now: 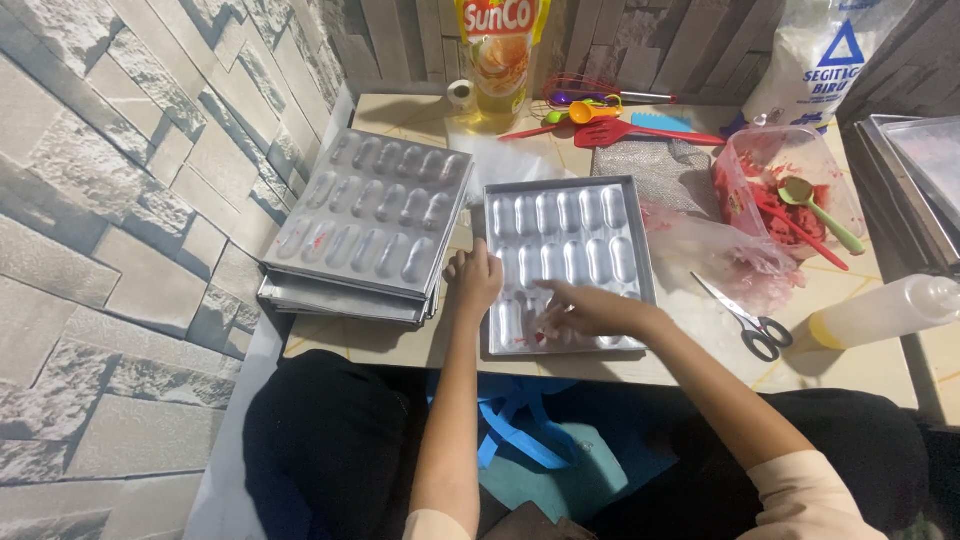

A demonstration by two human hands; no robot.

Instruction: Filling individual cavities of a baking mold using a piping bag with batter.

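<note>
1. Metal mould tray (566, 262) with oblong cavities lies at the tabletop's front edge, centre.
2. Left hand (473, 278) rests loosely curled on the tray's left rim, grasping nothing.
3. Right hand (590, 312) presses fingertips into a front-row cavity; nothing held.
4. Stacked trays (365, 225) sit left; scissors (745, 320) right.

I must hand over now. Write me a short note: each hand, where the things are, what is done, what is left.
Left hand: rests on the left edge of the mould tray, steadying it.
Right hand: fingers in a front-row cavity, beside a red smear; whether it holds anything cannot be told.
Red mix sits in the tub to the right; spare trays stacked to the left.
Done: nothing filled.
Left: the cavities look empty.
</note>
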